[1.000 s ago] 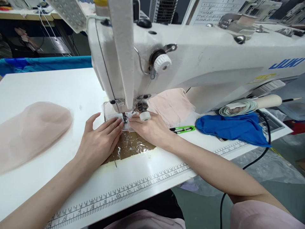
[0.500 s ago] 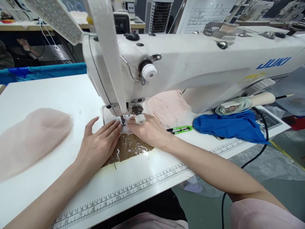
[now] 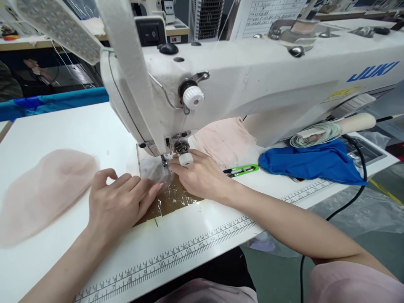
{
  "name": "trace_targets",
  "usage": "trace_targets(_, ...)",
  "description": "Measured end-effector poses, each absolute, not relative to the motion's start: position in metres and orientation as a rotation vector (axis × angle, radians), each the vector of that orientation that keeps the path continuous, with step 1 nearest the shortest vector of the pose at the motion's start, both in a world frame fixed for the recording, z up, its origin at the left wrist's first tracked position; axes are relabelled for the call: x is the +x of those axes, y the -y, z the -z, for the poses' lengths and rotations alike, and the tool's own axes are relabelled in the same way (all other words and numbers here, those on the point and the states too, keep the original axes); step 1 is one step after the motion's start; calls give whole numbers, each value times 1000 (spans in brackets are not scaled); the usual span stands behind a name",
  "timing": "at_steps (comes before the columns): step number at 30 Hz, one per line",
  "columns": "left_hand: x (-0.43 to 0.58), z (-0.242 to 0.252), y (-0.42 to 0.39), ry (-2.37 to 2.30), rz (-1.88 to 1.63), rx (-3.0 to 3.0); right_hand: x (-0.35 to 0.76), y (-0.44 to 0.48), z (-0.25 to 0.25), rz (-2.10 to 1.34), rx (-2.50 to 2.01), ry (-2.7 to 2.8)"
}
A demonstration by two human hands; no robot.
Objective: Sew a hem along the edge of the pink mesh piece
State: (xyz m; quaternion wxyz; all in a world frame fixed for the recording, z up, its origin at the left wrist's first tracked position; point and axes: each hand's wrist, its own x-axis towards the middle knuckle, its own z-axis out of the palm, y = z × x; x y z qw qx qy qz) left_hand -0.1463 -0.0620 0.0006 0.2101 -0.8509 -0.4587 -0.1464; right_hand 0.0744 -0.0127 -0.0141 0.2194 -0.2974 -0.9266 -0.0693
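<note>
A white sewing machine (image 3: 252, 84) stands on a white table (image 3: 63, 126). Under its needle (image 3: 164, 162) lies a small sheer, nearly clear fabric piece (image 3: 151, 170). My left hand (image 3: 118, 202) rests flat on the table left of the needle, fingers stretched out, tips on the fabric's near edge. My right hand (image 3: 200, 174) lies right of the needle beneath the white knob (image 3: 186, 159), fingers flat and pointing at the fabric. Brown shiny tape (image 3: 172, 198) covers the table between the hands.
A pile of sheer pink fabric (image 3: 41, 193) lies at the left. Pink cloth (image 3: 227, 141), green thread snips (image 3: 241, 169), a blue cloth (image 3: 312, 162) and a cord bundle (image 3: 315, 134) sit right of the needle. A printed ruler (image 3: 189, 248) runs along the table's front edge.
My left hand has slid back toward me and to the left, away from the presser foot. The right hand has stayed by the needle. The view has shifted slightly.
</note>
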Motion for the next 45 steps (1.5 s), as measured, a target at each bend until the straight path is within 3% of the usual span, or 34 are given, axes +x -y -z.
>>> trace_targets(5,-150,-4,58,1139,469,-2446,69,25,12,172,-710,2571)
trace_targets(10,-152,-3,53,1211,453,-2411,68,31,8,372,-731,2495)
trace_targets(15,-150,-2,52,1140,505,-2620,68,35,8,215,-666,2594)
trace_targets(28,-147,9,43,1219,515,-2811,69,42,4,159,-946,2720)
trace_targets(45,-140,10,53,1103,425,-2698,73,28,12,364,-1008,2652)
